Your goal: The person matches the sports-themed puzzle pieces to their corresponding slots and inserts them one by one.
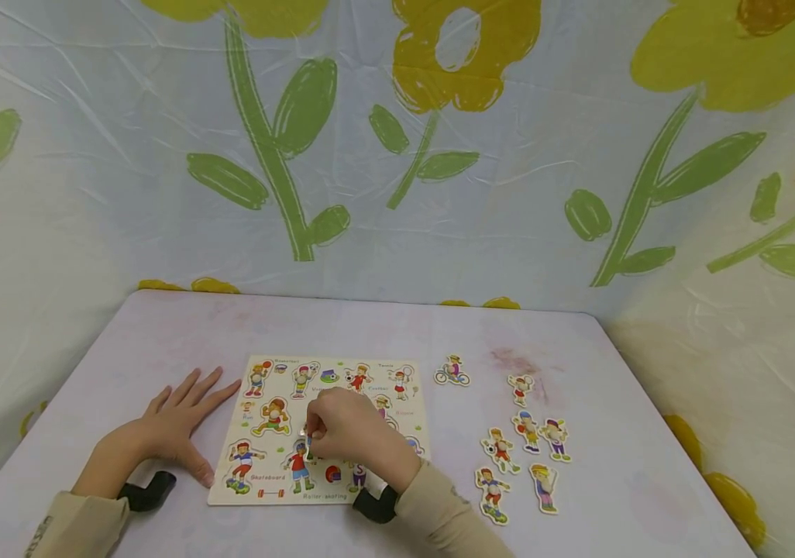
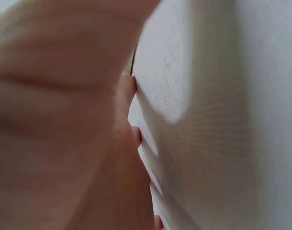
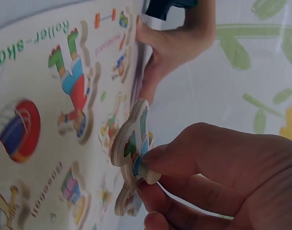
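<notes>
A wooden puzzle board [image 1: 230, 500] printed with sports figures and words lies flat on the table. Over its lower middle, my right hand [image 1: 356, 430] pinches a figure-shaped wooden puzzle piece [image 3: 129, 143] by its small knob between thumb and fingers. In the right wrist view this piece is tilted up on edge, close over the board. The roller-skating figure [image 3: 75, 88] on the board is near it. My left hand [image 1: 174, 422] rests on the table with fingers spread, its thumb and index fingertip right at the board's left edge.
Several loose puzzle pieces lie right of the board, among them a cyclist [image 1: 452, 371], a racket player [image 1: 520, 389] and a skateboarder [image 1: 492, 494]. A flowered cloth [image 1: 509, 232] hangs behind the table [image 1: 621, 434]. Black straps [image 1: 149, 492] circle both wrists.
</notes>
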`<state>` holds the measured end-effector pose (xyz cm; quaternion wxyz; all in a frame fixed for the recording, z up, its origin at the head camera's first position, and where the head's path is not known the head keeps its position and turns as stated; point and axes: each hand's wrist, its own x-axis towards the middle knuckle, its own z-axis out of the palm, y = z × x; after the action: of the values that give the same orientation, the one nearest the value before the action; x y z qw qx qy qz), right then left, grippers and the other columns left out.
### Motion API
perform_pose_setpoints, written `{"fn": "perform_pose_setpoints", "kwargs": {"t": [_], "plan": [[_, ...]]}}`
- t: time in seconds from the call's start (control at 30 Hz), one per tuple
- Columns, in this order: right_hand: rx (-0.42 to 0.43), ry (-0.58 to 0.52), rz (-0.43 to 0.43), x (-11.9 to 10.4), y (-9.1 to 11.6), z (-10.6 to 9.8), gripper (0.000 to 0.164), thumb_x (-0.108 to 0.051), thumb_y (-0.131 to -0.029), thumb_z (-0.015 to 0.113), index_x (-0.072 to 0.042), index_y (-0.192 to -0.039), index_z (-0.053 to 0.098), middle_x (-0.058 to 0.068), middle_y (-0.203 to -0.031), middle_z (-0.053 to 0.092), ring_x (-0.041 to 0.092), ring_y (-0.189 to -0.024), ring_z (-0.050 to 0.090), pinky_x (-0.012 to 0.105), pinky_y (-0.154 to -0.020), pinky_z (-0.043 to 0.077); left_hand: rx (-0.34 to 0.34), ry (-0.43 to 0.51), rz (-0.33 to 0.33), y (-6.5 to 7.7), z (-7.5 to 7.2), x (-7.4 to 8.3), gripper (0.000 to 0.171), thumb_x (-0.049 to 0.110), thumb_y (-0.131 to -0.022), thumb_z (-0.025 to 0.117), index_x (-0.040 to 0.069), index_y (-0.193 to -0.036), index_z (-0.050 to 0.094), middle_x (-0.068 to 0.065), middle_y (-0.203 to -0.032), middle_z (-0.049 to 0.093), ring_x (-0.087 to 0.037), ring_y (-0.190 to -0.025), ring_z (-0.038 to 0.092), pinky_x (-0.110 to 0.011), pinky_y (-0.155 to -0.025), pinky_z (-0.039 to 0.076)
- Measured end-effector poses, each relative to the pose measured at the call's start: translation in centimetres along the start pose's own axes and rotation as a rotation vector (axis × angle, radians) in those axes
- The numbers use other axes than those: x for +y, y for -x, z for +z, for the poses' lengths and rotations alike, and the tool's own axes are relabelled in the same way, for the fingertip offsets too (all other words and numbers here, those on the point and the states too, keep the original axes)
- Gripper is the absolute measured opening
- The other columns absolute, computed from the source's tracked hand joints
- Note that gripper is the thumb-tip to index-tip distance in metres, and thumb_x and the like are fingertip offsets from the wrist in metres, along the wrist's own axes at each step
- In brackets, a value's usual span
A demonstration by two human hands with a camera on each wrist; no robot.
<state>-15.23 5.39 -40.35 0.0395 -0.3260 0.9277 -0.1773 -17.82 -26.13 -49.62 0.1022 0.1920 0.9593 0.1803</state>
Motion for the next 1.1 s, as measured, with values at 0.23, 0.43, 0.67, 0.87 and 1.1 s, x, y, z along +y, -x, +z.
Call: {"fn": "perform_pose_setpoints", "kwargs": {"t": [0.23, 0.43, 0.67, 0.87, 1.1], "plan": [[-0.037, -0.011, -0.018, -0.4, -0.2, 1.0, 0.016, -0.007, -0.071, 0.076, -0.018, -0.071, 0.065, -0.012, -0.067, 0.050, 0.003, -0.064, 0.044, 0.016, -0.053, 0.036, -0.006, -0.005, -0.003, 0.0, -0.1, 0.0, 0.144, 0.083, -0.033, 0.079, 0.042, -0.157, 0.019, -0.011, -0.166, 0.005, -0.043, -0.149, -0.006, -0.076, -0.107, 0.000], [-0.066, 0.012, -0.041, -0.6, -0.4, 1.5, 0.015, -0.009, -0.071, 0.078, -0.019, -0.070, 0.066, -0.013, -0.064, 0.050, 0.002, -0.064, 0.044, 0.016, -0.055, 0.036, -0.003, 0.018, 0.003, 0.2, -0.4, 0.3, 0.143, 0.082, -0.034, 0.080, 0.038, -0.157, 0.023, -0.012, -0.166, 0.006, -0.045, -0.148, -0.005, -0.077, -0.106, 0.000], [-0.098, 0.007, -0.061, -0.9, -0.4, 2.0, 0.016, -0.007, -0.072, 0.077, -0.018, -0.069, 0.066, -0.013, -0.063, 0.050, 0.002, -0.061, 0.044, 0.015, -0.052, 0.035, -0.013, 0.013, -0.009, 0.2, -0.6, 0.5, 0.143, 0.082, -0.034, 0.079, 0.039, -0.157, 0.021, -0.014, -0.165, 0.006, -0.046, -0.148, -0.005, -0.077, -0.106, -0.003], [-0.117, -0.007, -0.073, -1.0, -0.3, 2.5, 0.017, -0.007, -0.070, 0.078, -0.017, -0.067, 0.064, -0.013, -0.060, 0.050, 0.002, -0.058, 0.043, 0.015, -0.052, 0.035, -0.017, 0.018, -0.012, 0.2, -0.7, 0.6, 0.143, 0.082, -0.035, 0.080, 0.038, -0.158, 0.022, -0.014, -0.165, 0.006, -0.046, -0.148, -0.005, -0.077, -0.106, -0.004], [-0.129, -0.007, -0.079, -1.0, -0.3, 2.7, 0.013, -0.006, -0.071, 0.076, -0.016, -0.068, 0.067, -0.013, -0.061, 0.050, 0.002, -0.058, 0.043, 0.014, -0.050, 0.034, -0.015, 0.023, -0.009, 0.3, -0.7, 0.7, 0.143, 0.082, -0.034, 0.080, 0.038, -0.157, 0.022, -0.013, -0.166, 0.005, -0.045, -0.148, -0.006, -0.076, -0.107, -0.003]]}}
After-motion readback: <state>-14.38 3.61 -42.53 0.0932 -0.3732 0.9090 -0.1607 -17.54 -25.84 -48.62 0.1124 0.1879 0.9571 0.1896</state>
